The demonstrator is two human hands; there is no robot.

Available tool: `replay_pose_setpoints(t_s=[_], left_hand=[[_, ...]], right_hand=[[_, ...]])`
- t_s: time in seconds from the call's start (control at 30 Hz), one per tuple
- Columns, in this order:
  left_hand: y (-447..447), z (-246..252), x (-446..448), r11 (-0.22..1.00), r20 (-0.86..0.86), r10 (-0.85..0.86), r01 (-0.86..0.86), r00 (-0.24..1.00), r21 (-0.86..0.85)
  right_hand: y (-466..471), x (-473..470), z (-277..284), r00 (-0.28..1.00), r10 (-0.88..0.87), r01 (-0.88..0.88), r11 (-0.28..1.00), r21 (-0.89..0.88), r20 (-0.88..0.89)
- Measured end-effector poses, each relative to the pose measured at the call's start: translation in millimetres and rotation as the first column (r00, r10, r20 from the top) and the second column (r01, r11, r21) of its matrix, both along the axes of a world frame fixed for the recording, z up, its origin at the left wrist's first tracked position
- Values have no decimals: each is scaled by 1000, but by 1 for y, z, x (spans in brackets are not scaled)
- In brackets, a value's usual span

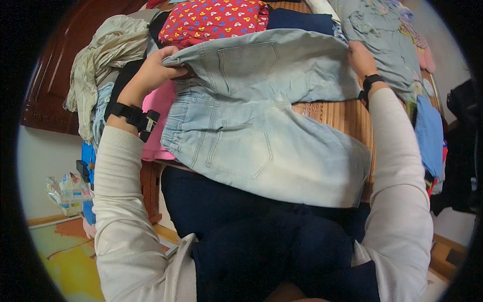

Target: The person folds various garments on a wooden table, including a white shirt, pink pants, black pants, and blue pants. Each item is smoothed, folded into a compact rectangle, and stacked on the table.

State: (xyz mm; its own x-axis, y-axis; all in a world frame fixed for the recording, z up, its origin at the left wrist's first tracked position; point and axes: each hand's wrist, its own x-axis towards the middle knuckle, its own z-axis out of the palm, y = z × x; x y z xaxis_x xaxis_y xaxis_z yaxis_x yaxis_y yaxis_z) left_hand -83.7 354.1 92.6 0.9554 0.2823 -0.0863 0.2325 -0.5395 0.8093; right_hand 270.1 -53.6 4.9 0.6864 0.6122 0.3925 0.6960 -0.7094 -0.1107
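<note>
Light-blue denim shorts with an elastic waistband and back pockets lie spread before me, waistband to the left and leg openings to the right. My left hand pinches the far end of the waistband. At the far leg's hem, my right hand grips the fabric. Between them the far leg is lifted a little, its upper edge drawn fairly straight. The near leg rests over the front edge of a wooden slatted surface and hangs towards my lap.
Beyond the shorts lie a red patterned cloth bundle and folded navy fabric. Pink cloth and a cream crumpled garment are on the left. Grey-green clothing and a blue folded cloth lie on the right.
</note>
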Motion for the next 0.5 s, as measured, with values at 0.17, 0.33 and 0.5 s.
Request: replay_pose_setpoints(t_s=[0.17, 0.33, 0.5], left_hand=[[-4, 9, -28, 960, 195, -1, -54, 981, 274], [-7, 7, -80, 917, 287, -227, 105, 931, 385], [-14, -41, -131, 937, 0, 14, -14, 1000, 349]], right_hand=[[-88, -79, 63, 955, 176, -216, 964, 154, 240], [-173, -228, 70, 901, 271, -223, 959, -173, 340], [-209, -325, 15, 874, 381, -460, 849, -262, -301]])
